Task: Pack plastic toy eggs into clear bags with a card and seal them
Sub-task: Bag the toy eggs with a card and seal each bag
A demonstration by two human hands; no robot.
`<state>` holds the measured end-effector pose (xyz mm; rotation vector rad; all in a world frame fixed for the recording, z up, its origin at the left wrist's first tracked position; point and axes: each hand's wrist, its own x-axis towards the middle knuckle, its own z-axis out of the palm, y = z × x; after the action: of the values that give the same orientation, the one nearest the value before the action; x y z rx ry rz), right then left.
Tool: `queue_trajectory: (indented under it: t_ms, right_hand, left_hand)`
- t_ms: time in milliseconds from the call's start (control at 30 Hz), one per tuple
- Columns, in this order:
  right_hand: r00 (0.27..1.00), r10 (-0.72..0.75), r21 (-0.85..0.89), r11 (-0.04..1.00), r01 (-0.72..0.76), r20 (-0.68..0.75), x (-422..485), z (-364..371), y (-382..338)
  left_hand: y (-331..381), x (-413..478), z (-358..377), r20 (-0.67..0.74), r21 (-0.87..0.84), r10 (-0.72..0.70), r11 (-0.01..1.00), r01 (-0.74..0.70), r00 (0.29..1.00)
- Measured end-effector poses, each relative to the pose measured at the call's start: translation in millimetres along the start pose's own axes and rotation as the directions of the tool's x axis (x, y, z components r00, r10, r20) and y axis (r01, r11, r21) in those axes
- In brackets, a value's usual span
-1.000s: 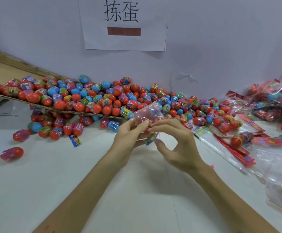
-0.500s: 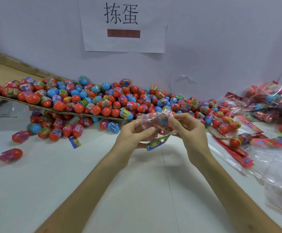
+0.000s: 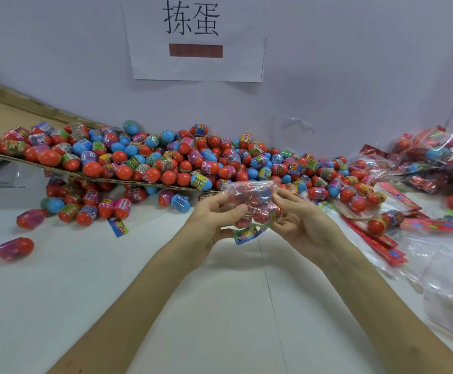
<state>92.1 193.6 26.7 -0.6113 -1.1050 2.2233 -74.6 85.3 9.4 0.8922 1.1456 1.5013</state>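
— Left hand (image 3: 214,215) and right hand (image 3: 299,224) both pinch the clear bag (image 3: 249,197) of eggs (image 3: 263,215), held above the table (image 3: 220,306).
— Light, slippery film, I'd judge; grip the edges, not the rolling eggs.

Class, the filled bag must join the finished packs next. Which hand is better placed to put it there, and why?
Probably the right hand: it holds the filled bag, and the finished packs lie to its right. The left hand would have to reach across.
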Motion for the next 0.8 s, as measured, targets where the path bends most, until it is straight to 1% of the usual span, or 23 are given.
queue_trajectory:
  t_ms: [100,300,367,500,567,667,800]
  right_hand:
    - [0.999,-0.012,-0.084,0.996,0.008,-0.047,1.7,-2.0,-1.7]
    - [0.98,-0.159,-0.241,0.962,0.126,-0.119,2.6,-0.7,-0.5]
    - [0.974,-0.178,-0.281,0.951,0.132,-0.143,3.4,-1.2,-0.2]
    - [0.994,-0.078,-0.363,0.931,0.046,-0.072,2.5,0.1,-2.3]
    - [0.998,-0.052,-0.416,0.909,0.031,-0.038,2.3,0.7,-1.0]
    - [0.999,-0.027,-0.372,0.928,0.013,-0.033,2.9,-1.6,-1.1]
    - [0.999,0.048,-0.316,0.948,-0.042,0.009,-0.3,-4.2,-6.5]
  left_hand:
    - [-1.0,0.7,0.4,0.003,-0.045,-0.023,0.999,0.023,1.0]
    - [-1.0,1.9,0.0,-0.028,-0.079,-0.043,0.996,0.04,0.999]
    - [-1.1,2.2,-0.4,-0.042,-0.085,-0.037,0.996,0.034,0.998]
    - [0.2,1.6,-0.4,-0.055,-0.05,-0.024,0.999,0.021,0.998]
    - [0.9,1.3,0.0,-0.064,-0.03,-0.026,0.999,0.024,0.998]
    - [2.5,0.1,0.1,-0.043,-0.029,-0.045,0.999,0.043,0.998]
    - [3.3,-1.0,-0.1,0.014,-0.084,-0.076,0.994,0.077,0.997]
